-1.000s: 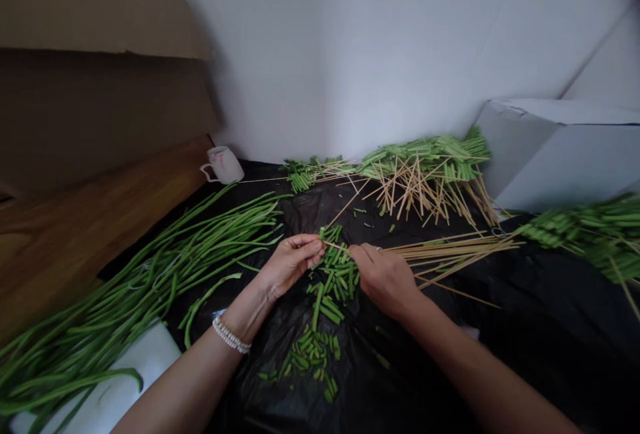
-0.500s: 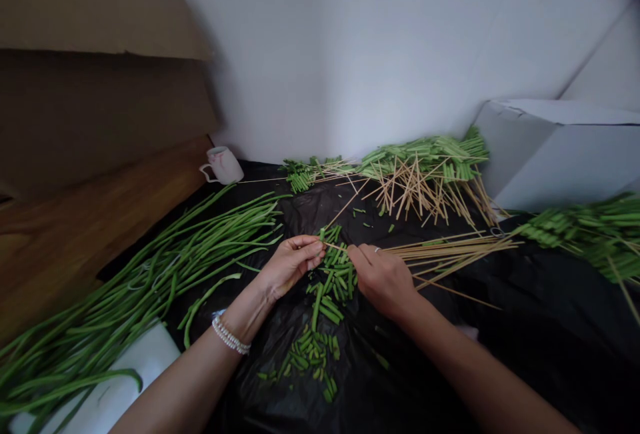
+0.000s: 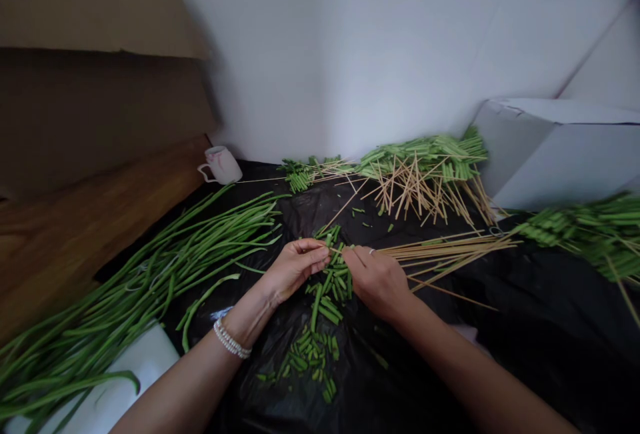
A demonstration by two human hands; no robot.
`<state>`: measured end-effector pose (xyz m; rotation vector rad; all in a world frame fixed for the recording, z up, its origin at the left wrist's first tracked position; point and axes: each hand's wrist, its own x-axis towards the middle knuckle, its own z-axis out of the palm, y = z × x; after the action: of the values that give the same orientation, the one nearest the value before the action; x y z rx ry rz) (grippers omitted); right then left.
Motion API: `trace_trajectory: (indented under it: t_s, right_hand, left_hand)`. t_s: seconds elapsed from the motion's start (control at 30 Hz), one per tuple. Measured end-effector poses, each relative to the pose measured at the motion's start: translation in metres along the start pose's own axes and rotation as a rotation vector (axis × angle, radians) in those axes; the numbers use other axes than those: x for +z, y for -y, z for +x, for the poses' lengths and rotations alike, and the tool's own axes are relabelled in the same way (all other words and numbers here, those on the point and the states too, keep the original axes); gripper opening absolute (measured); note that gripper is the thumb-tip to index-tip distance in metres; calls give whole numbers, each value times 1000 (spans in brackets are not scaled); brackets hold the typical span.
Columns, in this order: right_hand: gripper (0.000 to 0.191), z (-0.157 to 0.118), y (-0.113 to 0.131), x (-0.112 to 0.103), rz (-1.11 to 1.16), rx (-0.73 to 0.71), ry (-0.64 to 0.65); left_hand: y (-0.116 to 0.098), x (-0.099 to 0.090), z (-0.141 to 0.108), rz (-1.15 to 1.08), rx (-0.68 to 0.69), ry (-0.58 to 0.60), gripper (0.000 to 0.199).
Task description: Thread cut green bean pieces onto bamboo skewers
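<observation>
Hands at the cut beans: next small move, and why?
Probably the left hand should take one more of the cut green bean pieces and feed it onto the bamboo skewer that the right hand seems to pinch. The pieces lie right between the hands, and the loaded skewers behind show pieces packed along each stick.

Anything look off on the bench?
Mainly the loose bamboo skewers at the back: they splay every way among green bean pieces, while those beside the right hand lie roughly parallel. A white mug also stands alone by the far edge of the black plastic sheet.
</observation>
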<state>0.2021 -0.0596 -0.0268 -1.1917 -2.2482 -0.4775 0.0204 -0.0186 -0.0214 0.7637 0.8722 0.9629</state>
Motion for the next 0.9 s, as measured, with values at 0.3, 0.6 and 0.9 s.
trace_trajectory:
  t_s: [0.3, 0.6, 0.9]
  right_hand:
    - [13, 0, 3, -2, -61, -39, -29]
    - [17, 0, -6, 0, -131, 1, -51]
    - [22, -3, -20, 3, -177, 34, -25]
  left_hand:
    - [5, 1, -2, 56, 10, 40, 24]
    - [-1, -3, 1, 303, 196, 28, 26]
    - [-13, -25, 6, 1264, 625, -73, 13]
